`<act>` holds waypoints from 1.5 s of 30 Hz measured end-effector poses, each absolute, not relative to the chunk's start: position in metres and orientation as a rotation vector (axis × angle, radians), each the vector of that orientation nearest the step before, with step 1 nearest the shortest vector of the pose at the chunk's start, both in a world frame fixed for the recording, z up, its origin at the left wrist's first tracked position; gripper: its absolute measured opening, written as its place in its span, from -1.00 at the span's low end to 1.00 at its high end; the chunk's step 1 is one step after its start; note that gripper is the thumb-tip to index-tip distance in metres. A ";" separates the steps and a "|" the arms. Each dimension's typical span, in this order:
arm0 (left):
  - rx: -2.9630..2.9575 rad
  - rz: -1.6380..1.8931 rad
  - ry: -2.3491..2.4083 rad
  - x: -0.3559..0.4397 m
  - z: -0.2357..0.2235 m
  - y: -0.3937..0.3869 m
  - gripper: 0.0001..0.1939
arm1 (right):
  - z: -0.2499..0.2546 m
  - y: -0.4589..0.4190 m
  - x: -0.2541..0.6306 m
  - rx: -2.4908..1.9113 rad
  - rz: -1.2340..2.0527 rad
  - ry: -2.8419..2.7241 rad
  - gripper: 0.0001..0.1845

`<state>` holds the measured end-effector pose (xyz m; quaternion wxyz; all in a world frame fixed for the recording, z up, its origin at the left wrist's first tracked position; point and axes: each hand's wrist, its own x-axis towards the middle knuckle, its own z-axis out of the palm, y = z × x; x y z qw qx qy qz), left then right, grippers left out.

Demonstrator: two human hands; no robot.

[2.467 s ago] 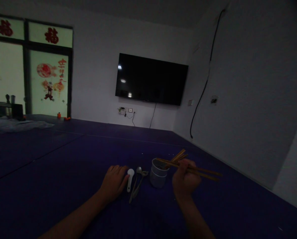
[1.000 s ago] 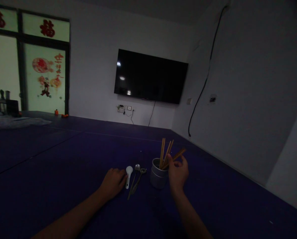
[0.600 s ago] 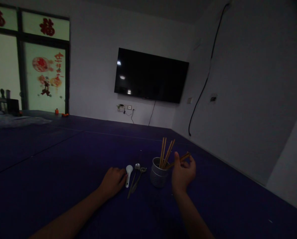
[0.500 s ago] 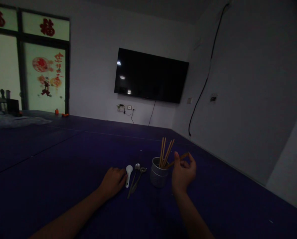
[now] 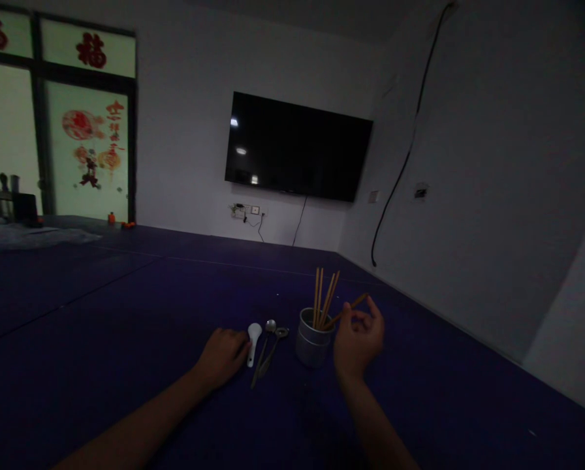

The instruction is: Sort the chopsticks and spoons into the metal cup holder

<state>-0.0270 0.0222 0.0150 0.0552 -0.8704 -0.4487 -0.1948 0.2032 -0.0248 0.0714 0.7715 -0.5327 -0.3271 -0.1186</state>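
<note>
Nearby, 2 metal utensils (image 5: 271, 325) between white spoon (image 5: 254, 334) and cup (image 5: 312, 346); right hand (image 5: 358, 343) pinches chopsticks (image 5: 358, 301), left hand (image 5: 222, 358) flat.

A dark wall-mounted television (image 5: 297, 147) is flanked by a black cable (image 5: 409, 154) hung down the right-hand wall (image 5: 493, 163). A glass door (image 5: 60, 166) is topped by red characters (image 5: 91, 50); crumpled sheeting (image 5: 38, 237) and small orange objects (image 5: 111, 217) are seen toward the bench's (image 5: 126, 313) far left.
</note>
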 end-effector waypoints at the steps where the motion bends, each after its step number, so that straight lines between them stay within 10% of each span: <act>1: -2.644 -0.592 -1.360 -0.027 0.015 0.022 -0.66 | 0.071 -0.025 0.202 -1.159 -0.273 -0.730 -0.40; 16: -2.668 -0.581 -1.344 -0.027 0.017 0.022 -0.67 | 0.036 -0.026 0.169 -1.008 -0.741 -1.504 -0.73; 45: -2.713 -0.536 -1.241 -0.026 0.010 0.020 -0.80 | 0.026 -0.035 0.124 -1.586 -0.030 -2.238 -0.69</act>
